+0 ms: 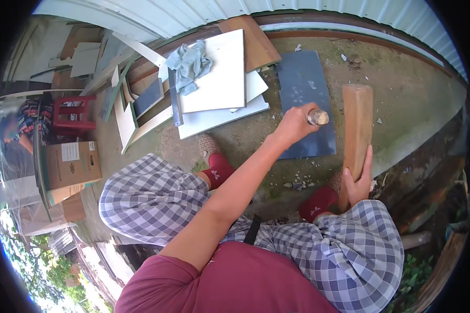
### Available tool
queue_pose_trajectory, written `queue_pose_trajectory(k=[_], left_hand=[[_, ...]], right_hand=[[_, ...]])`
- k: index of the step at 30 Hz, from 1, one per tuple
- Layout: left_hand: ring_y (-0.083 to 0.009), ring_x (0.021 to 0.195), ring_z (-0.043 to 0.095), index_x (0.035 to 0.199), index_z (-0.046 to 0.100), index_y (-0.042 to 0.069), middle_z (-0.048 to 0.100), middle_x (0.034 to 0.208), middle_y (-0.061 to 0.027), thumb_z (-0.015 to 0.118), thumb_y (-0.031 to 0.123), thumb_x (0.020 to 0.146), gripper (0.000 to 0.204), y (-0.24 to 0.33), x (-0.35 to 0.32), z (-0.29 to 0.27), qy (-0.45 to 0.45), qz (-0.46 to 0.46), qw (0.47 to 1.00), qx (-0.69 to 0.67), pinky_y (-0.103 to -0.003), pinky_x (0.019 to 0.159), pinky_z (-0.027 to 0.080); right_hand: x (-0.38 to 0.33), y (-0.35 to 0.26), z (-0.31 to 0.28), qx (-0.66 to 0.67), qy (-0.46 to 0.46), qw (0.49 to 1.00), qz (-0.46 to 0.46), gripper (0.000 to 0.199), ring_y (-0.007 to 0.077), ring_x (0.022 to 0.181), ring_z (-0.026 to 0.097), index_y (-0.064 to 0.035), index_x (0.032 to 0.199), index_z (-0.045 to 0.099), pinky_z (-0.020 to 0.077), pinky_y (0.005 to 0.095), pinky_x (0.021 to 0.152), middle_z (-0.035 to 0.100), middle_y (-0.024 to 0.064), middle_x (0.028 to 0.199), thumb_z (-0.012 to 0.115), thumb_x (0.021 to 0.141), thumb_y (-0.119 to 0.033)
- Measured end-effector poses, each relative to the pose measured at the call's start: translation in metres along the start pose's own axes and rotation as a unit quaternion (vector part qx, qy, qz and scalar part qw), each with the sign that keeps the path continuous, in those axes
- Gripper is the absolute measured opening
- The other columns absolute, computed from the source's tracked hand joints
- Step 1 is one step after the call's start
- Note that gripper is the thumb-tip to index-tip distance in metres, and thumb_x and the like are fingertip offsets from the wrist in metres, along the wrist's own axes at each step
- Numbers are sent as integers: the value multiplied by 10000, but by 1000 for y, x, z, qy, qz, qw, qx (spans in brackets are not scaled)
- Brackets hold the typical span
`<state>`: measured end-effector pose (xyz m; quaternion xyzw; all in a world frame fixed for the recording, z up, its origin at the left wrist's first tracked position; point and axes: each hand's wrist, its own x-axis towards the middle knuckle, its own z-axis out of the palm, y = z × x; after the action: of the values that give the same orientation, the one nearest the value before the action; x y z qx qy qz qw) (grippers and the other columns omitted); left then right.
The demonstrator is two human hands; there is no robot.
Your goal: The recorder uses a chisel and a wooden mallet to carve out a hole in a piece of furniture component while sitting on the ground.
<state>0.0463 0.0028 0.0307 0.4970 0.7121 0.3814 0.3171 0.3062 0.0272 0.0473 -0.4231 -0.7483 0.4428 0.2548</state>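
My left hand (296, 124) is closed around a tool with a round wooden handle (318, 118), its worn butt end facing up. The fist hides the rest of the tool, so its kind does not show. Below it, a dark blue-grey panel (305, 78) lies flat on the ground. Over on the right, my right hand (359, 183) grips the lower part of a thick brown wooden block (357, 117), thumb on one side and fingers on the other. The block stands beside the panel's right edge, near my right foot.
White boards (219, 73) lie piled ahead to the left, with a grey-blue cloth (190, 65) on top and a brown board (250, 41) behind. Small white chips (297, 185) litter the ground. Cardboard boxes (73, 167), a red chair (74, 117) and a person (28, 122) are far left.
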Motion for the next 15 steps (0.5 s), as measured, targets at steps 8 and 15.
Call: queue_pose_trajectory(k=[8,15], left_hand=[[-365,841,626,990,609,92,666,880,-163,741,140,666,353,-33,7,-6,6,55,997,46,-429,718,504],[-359,883,627,1031,610,80,666,950,-156,724,96,733,319,-26,-7,-1,-43,21,998,34,-388,764,510]], right_hand=[[19,-25,-14,-89,-10,972,-216,847,407,1035,537,-13,1417,282,440,433,868,500,245,1174,713,695,-118],[7,-18,-15,-119,-16,976,-181,857,428,1112,511,1,1432,238,417,438,932,450,266,1278,704,721,-103]])
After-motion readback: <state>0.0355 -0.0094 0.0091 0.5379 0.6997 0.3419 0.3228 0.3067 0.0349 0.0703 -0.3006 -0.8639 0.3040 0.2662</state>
